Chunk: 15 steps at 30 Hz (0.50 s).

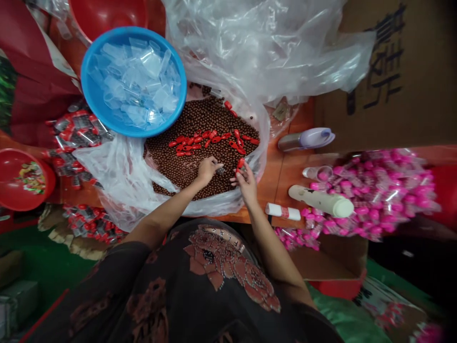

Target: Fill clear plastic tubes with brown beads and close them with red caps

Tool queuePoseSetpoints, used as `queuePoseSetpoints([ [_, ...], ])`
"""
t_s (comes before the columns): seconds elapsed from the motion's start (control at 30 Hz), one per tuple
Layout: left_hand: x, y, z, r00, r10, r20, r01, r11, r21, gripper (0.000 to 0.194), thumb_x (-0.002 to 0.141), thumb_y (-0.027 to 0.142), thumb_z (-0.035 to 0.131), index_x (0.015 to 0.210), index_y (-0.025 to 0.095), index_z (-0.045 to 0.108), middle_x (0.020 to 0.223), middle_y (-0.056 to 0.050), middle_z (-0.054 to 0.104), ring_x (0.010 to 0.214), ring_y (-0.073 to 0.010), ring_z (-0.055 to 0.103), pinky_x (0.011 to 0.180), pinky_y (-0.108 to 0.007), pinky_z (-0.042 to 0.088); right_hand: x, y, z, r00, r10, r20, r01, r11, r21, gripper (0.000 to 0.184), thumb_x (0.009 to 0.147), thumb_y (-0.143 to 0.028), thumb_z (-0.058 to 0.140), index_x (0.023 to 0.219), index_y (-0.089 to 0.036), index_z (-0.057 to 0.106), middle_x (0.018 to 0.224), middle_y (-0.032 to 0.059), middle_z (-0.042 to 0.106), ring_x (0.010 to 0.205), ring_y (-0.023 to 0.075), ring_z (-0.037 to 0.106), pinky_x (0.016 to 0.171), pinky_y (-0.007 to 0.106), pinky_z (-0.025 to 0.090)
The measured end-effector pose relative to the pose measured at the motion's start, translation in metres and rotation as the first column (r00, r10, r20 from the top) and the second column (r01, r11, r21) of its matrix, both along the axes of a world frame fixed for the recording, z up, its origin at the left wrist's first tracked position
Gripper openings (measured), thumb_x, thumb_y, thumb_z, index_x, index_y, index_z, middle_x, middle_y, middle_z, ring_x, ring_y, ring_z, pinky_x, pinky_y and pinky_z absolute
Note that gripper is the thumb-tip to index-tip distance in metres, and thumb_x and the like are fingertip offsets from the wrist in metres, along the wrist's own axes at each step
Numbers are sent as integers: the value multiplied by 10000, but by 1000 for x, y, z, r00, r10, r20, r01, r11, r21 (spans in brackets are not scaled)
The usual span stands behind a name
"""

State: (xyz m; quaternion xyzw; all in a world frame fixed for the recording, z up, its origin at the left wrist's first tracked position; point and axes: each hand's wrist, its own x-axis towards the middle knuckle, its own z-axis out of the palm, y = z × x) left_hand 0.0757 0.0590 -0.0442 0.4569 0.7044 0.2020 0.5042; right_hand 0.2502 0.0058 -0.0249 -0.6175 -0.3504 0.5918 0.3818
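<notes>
My left hand (207, 172) hovers over a spread of small brown balls (178, 171), its fingers closed on a small clear plastic container (220, 170). Just to the right, my right hand (247, 181) pinches a red plastic cap (240, 164) between thumb and fingers. Loose red caps (194, 140) lie scattered on the balls beyond both hands. The balls rest on a clear plastic sheet (217, 204). At the upper left, a blue basin (85, 85) holds many translucent plastic containers (143, 81).
Red-capped filled containers (82, 128) are heaped at left, near a red bowl (7, 176). To the right are a lilac-lidded bottle (307, 139), a pale cylinder (321, 201), a white roll (282, 211) and pink-capped containers (378, 190). A cardboard box (392, 114) stands behind them.
</notes>
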Motion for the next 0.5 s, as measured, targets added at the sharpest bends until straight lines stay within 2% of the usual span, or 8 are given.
queuePoseSetpoints([
  [0.07,9,0,-1,994,-58,-93,63,997,54,235,760,393,728,790,174,647,680,-3,615,615,-122,552,626,-237,401,11,-12,5,998,-42,-51,41,999,-19,709,827,-503,605,1462,-378,316,1182,49,639,667,107,644,582,256,558],
  [0.13,13,1,-1,991,-84,-103,90,995,54,233,755,391,734,768,172,655,655,2,608,617,-123,550,634,-241,403,20,-20,8,995,-60,-75,56,997,-48,735,808,-510,635,1461,-374,327,1176,53,653,691,123,657,574,257,556],
  [0.3,9,3,-2,978,-39,206,68,989,-134,192,764,314,732,809,151,641,626,20,600,511,-95,548,532,-210,423,30,-27,12,988,-29,-150,16,996,-88,716,795,-509,658,1436,-346,385,1155,57,676,798,161,681,675,309,576],
  [0.4,3,1,-1,920,47,388,60,964,-260,179,780,258,721,831,130,608,677,-9,641,511,-111,603,498,-207,454,30,-26,16,980,-9,-198,-8,996,-84,689,772,-481,681,1398,-334,434,1131,43,675,841,163,684,733,325,572],
  [0.5,-4,-8,4,831,175,529,12,944,-331,204,792,260,716,861,128,576,713,-22,661,541,-135,651,503,-219,499,27,-23,21,968,15,-250,-37,996,-83,608,754,-424,682,1325,-320,502,1095,21,663,837,157,684,733,319,562],
])
